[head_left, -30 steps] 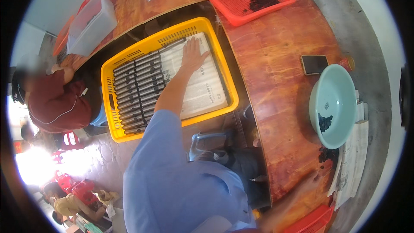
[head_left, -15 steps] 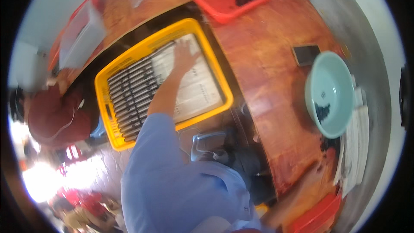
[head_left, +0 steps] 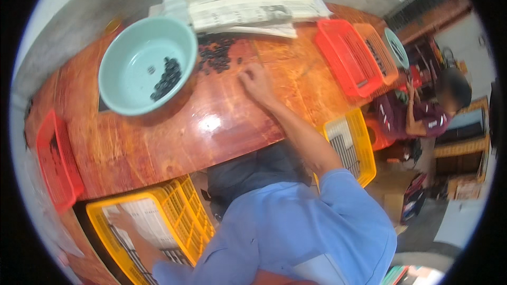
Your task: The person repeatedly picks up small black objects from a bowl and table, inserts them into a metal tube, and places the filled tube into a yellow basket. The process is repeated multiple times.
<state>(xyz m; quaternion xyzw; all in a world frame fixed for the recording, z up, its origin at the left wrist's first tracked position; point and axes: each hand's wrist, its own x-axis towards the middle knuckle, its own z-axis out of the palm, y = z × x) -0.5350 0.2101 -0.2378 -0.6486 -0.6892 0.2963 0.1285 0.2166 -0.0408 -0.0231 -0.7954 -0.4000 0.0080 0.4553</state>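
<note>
Right hand (head_left: 256, 83): on the table (head_left: 174, 150), fingers curled in; from my feed I can't tell whether anything is pinched in them.
Loose black pieces (head_left: 215, 55): scattered on the table just beyond the right hand and to its left; the nearest one lies near the fingertips, apart from the main spread.
Left hand (head_left: 124, 220): low at left, over the printed paper (head_left: 153, 222) inside the near yellow basket (head_left: 122, 199); too blurred for me to call open or closed.
Dark rods (head_left: 177, 256): partly visible in that basket, beside the left forearm; the rest is hidden from me.
Green bowl (head_left: 127, 55): left of the loose pieces, well apart from the right hand; I see a cluster of black pieces (head_left: 168, 80) inside.
Newspapers (head_left: 253, 2): stacked behind the pieces, against the wall.
Red basket (head_left: 340, 55): right of the right hand, well apart, orange basket (head_left: 376, 55) just beside it.
Far yellow basket (head_left: 365, 150): right of the right forearm, below table edge, striped contents.
Co-worker (head_left: 422, 119): seated at far right.
</note>
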